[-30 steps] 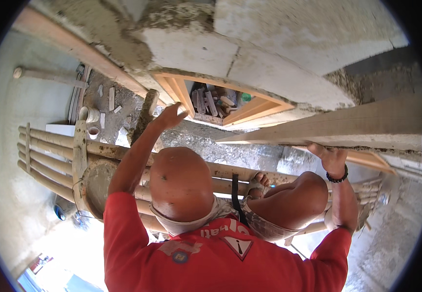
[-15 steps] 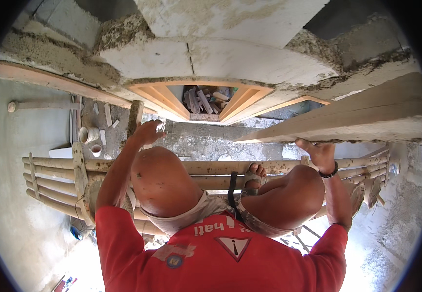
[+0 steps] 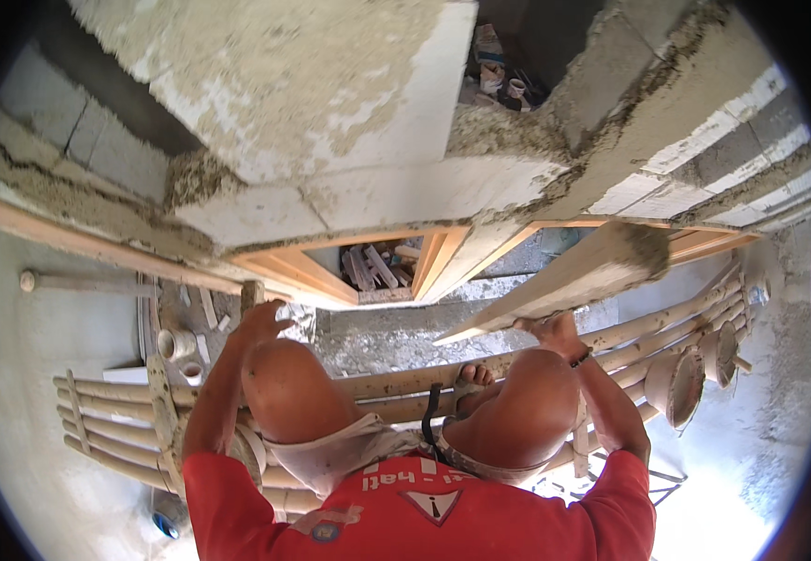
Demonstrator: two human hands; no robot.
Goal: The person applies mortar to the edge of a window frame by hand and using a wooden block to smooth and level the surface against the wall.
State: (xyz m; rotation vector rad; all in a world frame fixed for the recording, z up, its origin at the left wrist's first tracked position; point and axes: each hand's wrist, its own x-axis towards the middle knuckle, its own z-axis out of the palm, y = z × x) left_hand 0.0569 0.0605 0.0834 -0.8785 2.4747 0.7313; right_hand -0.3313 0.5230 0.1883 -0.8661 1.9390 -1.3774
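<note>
R hand grips the underside of a long wooden plank, fingers curled on its lower edge; the plank is pale, flat, mortar-smeared at its far end, and slants up to the right just below the block wall. L hand rests closed around the top of a short wooden post, also below the wall; how tight, can't tell. The wall is rough grey block w/ crusted mortar joints. Under it sits an orange-brown wooden frame. Bamboo-pole scaffold lies further below the wall, under the knees. Small white cups near the L hand.
</note>
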